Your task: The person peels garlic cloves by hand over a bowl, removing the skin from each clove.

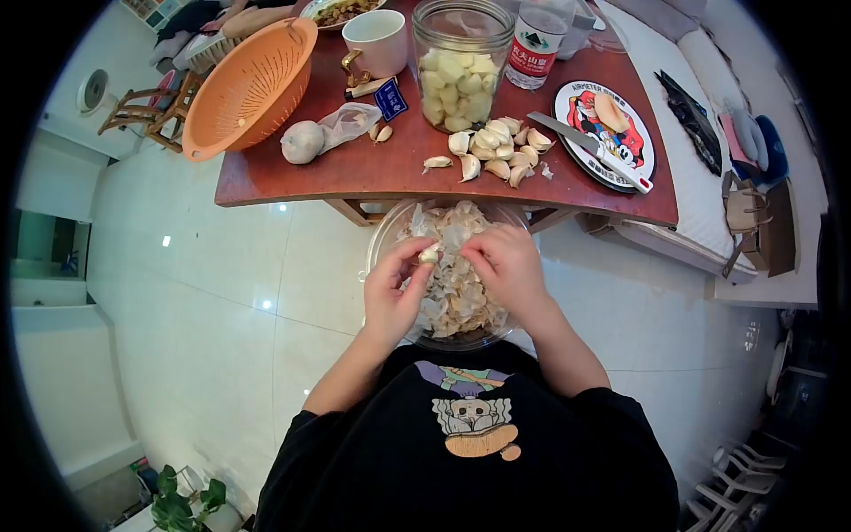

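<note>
My left hand (394, 288) pinches a garlic clove (430, 254) between thumb and fingers. Beside it, my right hand (507, 268) has its thumb and forefinger pressed together; whatever is between them is too small to make out. Both hands are over a clear bowl (370, 257) full of papery garlic skins (465, 306). On the table in front lies a pile of unpeeled garlic cloves (496, 146). Behind the pile, a glass jar (463, 40) holds many pale peeled cloves (458, 84).
Along the red-brown table (292, 182) are an orange colander (257, 84), a white mug (377, 44), a garlic bulb (302, 142), and a water bottle (534, 49). At right, a knife (596, 152) rests across a cartoon plate (643, 133).
</note>
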{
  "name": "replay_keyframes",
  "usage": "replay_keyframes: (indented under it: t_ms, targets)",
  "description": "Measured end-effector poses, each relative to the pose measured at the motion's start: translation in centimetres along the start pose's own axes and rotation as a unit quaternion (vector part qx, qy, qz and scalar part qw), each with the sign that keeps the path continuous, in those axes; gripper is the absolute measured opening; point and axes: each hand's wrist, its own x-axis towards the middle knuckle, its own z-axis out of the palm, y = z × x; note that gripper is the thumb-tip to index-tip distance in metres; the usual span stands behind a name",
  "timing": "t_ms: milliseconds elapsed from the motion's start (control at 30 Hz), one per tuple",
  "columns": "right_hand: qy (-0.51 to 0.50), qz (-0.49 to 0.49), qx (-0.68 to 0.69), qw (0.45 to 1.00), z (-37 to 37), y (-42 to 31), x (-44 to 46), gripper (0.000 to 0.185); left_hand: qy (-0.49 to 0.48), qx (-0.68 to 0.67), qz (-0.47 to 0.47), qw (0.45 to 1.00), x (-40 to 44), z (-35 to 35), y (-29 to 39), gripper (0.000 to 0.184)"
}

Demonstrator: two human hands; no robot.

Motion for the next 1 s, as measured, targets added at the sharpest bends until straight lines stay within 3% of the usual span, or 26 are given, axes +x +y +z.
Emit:
replay_keyframes:
  t_ms: [67,167,267,367,567,667,767,867,1000]
  targets:
    - [-0.019,-0.063,-0.082,0.994,0.3,-0.2,-0.2,0.011,-0.002,0.007,0.009,1.0,0.2,-0.1,-0.2,0.032]
    - [0.013,-0.028,-0.038,0.999,0.6,-1.2,0.0,0.01,-0.009,0.057,0.026,0.998,0.3,-0.2,0.2,0.03]
    - [0.0,0.045,0.159,0.986,0.0,-1.9,0.7,0.009,-0.03,0.132,0.049,0.99,0.5,-0.2,1.0,0.028]
    - [-0.041,0.05,0.164,0.984,-0.8,-2.5,1.1,0.008,-0.069,0.171,0.072,0.98,0.7,-0.1,1.3,0.026]
    - [-0.022,0.086,0.135,0.987,0.3,-2.2,0.4,0.01,-0.04,-0.001,-0.016,0.999,-0.1,-0.2,0.2,0.027]
    - [-0.028,0.051,0.062,0.996,0.4,-1.1,0.1,0.011,0.005,-0.125,-0.066,0.99,0.5,-0.4,0.9,0.028]
    - [-0.045,0.024,-0.009,0.999,0.1,-1.0,-0.2,0.011,-0.024,-0.189,-0.106,0.976,0.8,-1.2,1.1,0.029]
    - [-0.045,-0.018,-0.053,0.997,0.6,-0.5,-0.6,0.015,-0.027,-0.15,-0.087,0.984,0.8,-1.1,0.7,0.029]
    - [-0.001,-0.015,0.042,0.999,-0.4,-2.1,0.4,0.017,-0.06,-0.046,-0.062,0.995,0.9,-0.8,1.3,0.032]
